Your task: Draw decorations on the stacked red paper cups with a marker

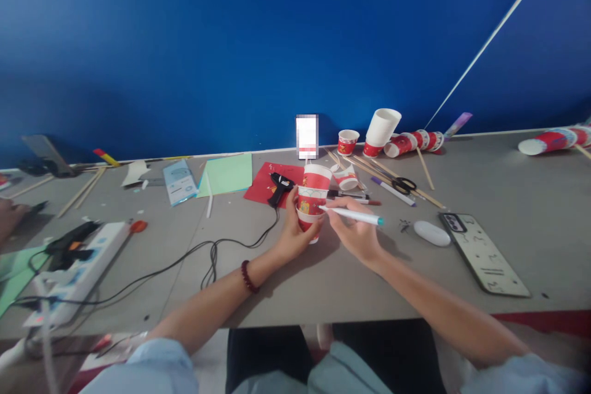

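Observation:
My left hand (292,231) is wrapped round a red and white paper cup (313,197) that stands upright on the grey table (323,283). My right hand (353,234) grips a white marker with a teal end (357,216); its tip touches the cup's side. A dark red bead bracelet (248,277) sits on my left wrist. A black glue gun (280,186) lies just behind the cup on a red sheet (263,183).
More paper cups (383,132), wooden sticks (425,169), scissors (403,184) and pens lie behind right. A phone (482,252) and white oval case (431,233) sit right. A power strip (76,271) with cables is left. Another person's hand (9,218) shows at the left edge.

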Available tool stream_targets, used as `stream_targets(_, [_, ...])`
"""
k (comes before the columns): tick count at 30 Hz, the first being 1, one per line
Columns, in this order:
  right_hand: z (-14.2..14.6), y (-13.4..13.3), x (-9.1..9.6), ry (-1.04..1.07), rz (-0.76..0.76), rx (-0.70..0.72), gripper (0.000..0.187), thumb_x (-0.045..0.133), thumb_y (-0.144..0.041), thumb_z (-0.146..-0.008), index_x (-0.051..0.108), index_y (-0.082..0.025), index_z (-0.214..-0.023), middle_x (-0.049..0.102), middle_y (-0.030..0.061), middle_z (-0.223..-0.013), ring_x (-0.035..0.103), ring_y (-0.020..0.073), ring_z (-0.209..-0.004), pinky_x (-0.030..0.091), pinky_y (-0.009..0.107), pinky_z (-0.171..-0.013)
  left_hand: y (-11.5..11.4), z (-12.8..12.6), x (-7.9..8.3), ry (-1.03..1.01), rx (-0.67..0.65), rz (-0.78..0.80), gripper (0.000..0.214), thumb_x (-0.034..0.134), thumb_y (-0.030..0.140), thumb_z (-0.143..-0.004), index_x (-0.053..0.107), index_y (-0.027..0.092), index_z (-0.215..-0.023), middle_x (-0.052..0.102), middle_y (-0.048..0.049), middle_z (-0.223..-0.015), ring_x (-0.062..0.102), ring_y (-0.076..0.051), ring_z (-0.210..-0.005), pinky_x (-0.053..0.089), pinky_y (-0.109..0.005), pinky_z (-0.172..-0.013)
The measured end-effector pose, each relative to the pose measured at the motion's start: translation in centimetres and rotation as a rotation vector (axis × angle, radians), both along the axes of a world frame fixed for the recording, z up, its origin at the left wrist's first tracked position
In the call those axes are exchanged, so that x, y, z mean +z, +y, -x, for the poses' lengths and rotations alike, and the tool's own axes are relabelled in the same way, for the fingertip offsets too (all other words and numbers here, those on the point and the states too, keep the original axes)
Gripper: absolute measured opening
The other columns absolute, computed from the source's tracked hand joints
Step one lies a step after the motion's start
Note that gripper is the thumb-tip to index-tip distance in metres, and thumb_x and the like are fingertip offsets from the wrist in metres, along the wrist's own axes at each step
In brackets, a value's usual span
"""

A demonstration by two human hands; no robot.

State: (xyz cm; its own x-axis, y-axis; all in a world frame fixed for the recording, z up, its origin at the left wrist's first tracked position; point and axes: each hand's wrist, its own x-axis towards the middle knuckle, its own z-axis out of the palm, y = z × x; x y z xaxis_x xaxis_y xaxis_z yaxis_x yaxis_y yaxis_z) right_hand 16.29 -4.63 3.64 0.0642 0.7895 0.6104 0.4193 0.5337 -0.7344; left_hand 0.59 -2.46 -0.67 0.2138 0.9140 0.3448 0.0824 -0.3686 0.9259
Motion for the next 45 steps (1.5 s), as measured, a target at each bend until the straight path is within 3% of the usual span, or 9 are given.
stream_targets(13, [0.01, -0.03, -0.24, 0.065, 0.021, -0.013, 0.007, 0.058, -0.025, -0.088, 0.064, -0.022, -0.091, 0.071, 0.0038, -0.085, 0.068, 0.0187, -0.080, 0.055, 0.033, -0.076, -0.02, -0.03, -0.08, -0.010, -0.016, -0.007, 0.086, 0.067, 0.037, -0.083, 0.012, 0.027, -0.148, 0.036, -0.0154, -0.144, 0.042, -0.028, -0.134, 0.032, -0.048, -0.112])
stream_targets(45, [-0.10, -0.16, 0.29, 0.028, -0.014, -0.022, 0.005, 0.058, -0.022, -0.087, 0.063, -0.022, -0.086, 0.071, 0.0036, -0.083, 0.067, 0.0183, -0.076, 0.055, 0.032, -0.073, -0.08, -0.12, 0.19, -0.031, -0.007, -0.013, 0.087, 0.068, 0.039, -0.082, 0.012, 0.028, -0.148, 0.038, -0.0158, -0.143, 0.045, -0.028, -0.132, 0.033, -0.049, -0.111])
